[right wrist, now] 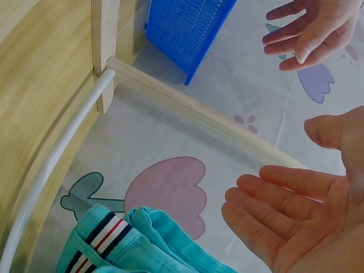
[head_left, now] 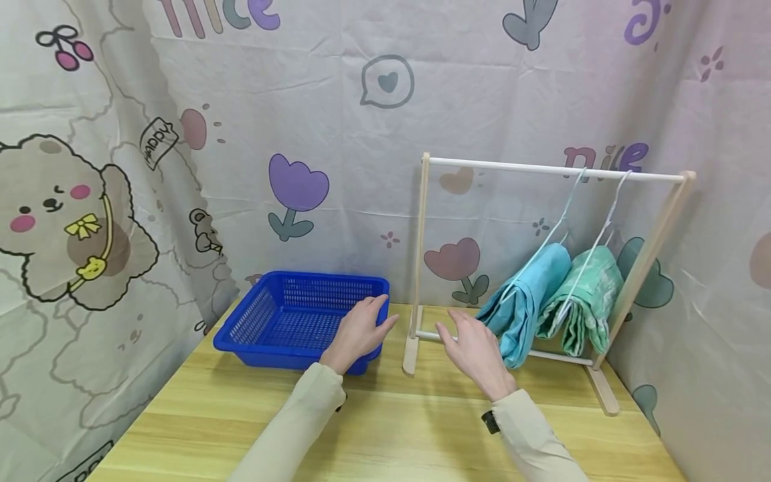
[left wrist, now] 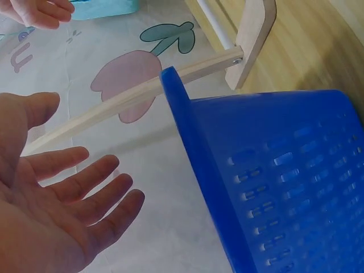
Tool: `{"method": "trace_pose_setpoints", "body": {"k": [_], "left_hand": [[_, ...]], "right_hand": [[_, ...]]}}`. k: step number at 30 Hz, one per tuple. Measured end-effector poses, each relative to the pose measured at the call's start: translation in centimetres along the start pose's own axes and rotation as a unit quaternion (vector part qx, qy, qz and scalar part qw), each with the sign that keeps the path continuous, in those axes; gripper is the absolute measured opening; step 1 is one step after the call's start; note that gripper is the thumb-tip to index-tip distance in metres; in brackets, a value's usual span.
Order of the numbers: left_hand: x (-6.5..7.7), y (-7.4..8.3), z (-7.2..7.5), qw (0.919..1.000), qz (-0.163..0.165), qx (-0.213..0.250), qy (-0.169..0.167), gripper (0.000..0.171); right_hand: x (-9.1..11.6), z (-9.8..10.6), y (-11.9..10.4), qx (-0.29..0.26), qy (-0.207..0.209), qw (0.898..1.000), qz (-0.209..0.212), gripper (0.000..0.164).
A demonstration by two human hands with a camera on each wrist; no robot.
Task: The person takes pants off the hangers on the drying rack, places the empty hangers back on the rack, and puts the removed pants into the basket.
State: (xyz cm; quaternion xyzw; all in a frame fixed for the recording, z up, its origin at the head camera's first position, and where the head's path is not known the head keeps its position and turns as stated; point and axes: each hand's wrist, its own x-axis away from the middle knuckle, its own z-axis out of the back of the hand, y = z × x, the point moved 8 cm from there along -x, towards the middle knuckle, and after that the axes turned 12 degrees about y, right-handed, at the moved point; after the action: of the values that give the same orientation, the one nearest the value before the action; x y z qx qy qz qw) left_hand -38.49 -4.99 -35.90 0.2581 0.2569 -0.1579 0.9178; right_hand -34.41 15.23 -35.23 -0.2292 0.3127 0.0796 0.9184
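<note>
My left hand [head_left: 359, 330] hovers over the right side of a blue plastic basket [head_left: 241, 320], fingers spread and holding nothing. In the left wrist view its palm [left wrist: 45, 222] faces the camera beside the basket's rim. My right hand [head_left: 474, 349] is in front of the wooden rack's [head_left: 419, 248] lower bar, also with nothing in its fingers. Close to its right hangs a turquoise garment [head_left: 530, 294] folded over a hanger; the right wrist view shows a striped waistband [right wrist: 102, 242] on it. Beside that, a green patterned garment [head_left: 587, 294] hangs on a white hanger.
The rack's white top rail [head_left: 512, 165] carries both hangers. Its wooden feet [head_left: 411, 355] stand on the wood-grain table [head_left: 397, 428]. A printed curtain [head_left: 361, 134] encloses the back and sides. The basket's slotted floor shows no contents.
</note>
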Motion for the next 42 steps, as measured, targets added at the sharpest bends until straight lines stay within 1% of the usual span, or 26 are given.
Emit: {"method": "trace_pose_setpoints", "body": {"k": [6,10,19,25,30,33,36,39,42], "left_hand": [[-0.3,0.0,-0.6,0.9999,0.009,0.004,-0.012,0.056],[-0.8,0.0,-0.9,0.9997,0.016,0.015,-0.010,0.052],[-2.7,0.0,-1.9,0.9987,0.026,0.044,-0.004,0.046],[-3.8,-0.1,-2.4,0.9960,0.044,0.078,-0.001,0.044],[-5.1,0.0,-2.7,0.9928,0.060,0.103,-0.001,0.041],[-6.1,0.2,-3.0,0.9925,0.057,0.109,-0.002,0.039],[-6.9,0.5,-3.4,0.9946,0.041,0.094,-0.016,0.039],[-7.4,0.6,-3.7,0.9959,0.030,0.080,-0.031,0.040],[-7.8,0.7,-3.7,0.9948,0.032,0.091,-0.034,0.042]], "right_hand": [[0.0,0.3,0.1,-0.001,0.010,1.000,0.005,0.047],[0.0,0.3,0.3,-0.002,0.011,1.000,0.003,0.045],[0.0,0.4,0.6,-0.008,0.022,1.000,0.001,0.041],[-0.1,0.3,0.7,0.001,0.026,1.000,0.008,0.041],[0.0,0.3,0.9,0.009,0.025,1.000,0.010,0.042],[0.0,0.5,0.9,0.010,0.030,0.999,0.011,0.041],[0.1,0.7,0.9,0.007,0.040,0.999,0.011,0.039],[0.2,1.0,0.8,0.004,0.049,0.999,0.011,0.039],[0.2,1.5,0.7,-0.005,0.060,0.998,0.009,0.038]]}}
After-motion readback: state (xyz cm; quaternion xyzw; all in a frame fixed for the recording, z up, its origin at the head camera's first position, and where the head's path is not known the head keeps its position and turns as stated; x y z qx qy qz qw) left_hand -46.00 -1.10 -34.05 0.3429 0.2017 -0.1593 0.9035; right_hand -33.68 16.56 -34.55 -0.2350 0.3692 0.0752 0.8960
